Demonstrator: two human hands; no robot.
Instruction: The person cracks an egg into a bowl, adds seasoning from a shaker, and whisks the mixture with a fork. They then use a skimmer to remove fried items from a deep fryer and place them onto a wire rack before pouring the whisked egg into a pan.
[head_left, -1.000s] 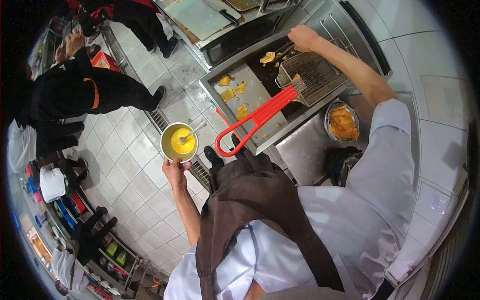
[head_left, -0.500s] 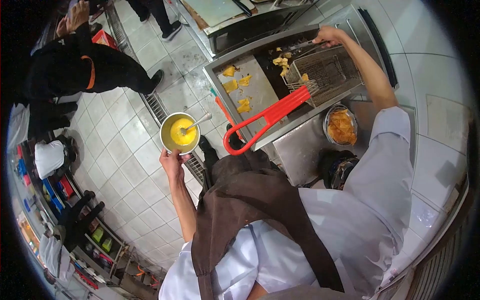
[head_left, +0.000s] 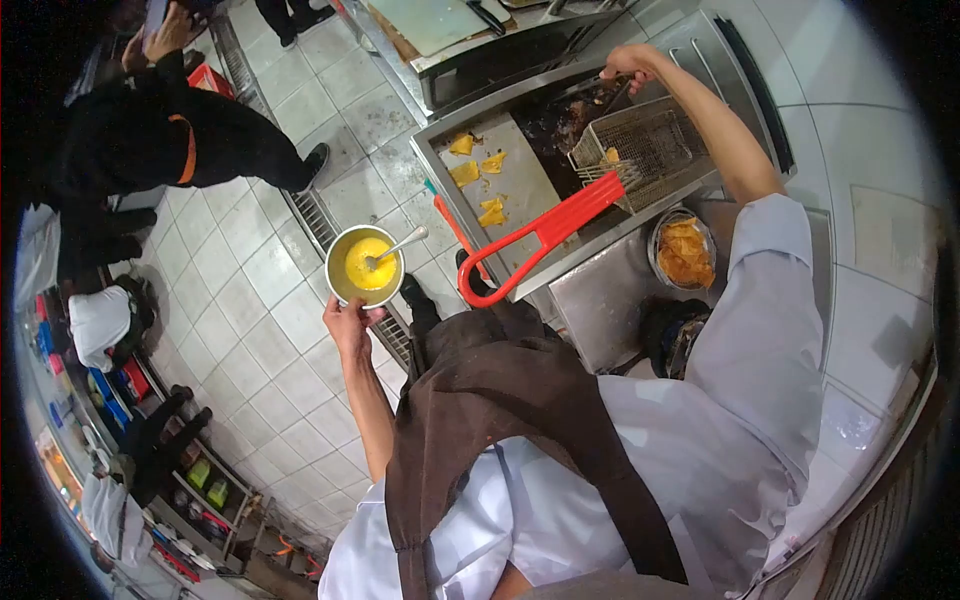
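While in hands (head_left: 349, 325), bowl (head_left: 341, 262) and utensil (head_left: 619, 92)

white wall tiles (head_left: 866, 150) flank the pale tiled floor (head_left: 275, 330).

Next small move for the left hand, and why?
Probably slide the left hand farther under the bowl: it grips only the near side, yellow liquid is loose inside, a utensil leans on the rim, and the right hand is busy over the metal unit.
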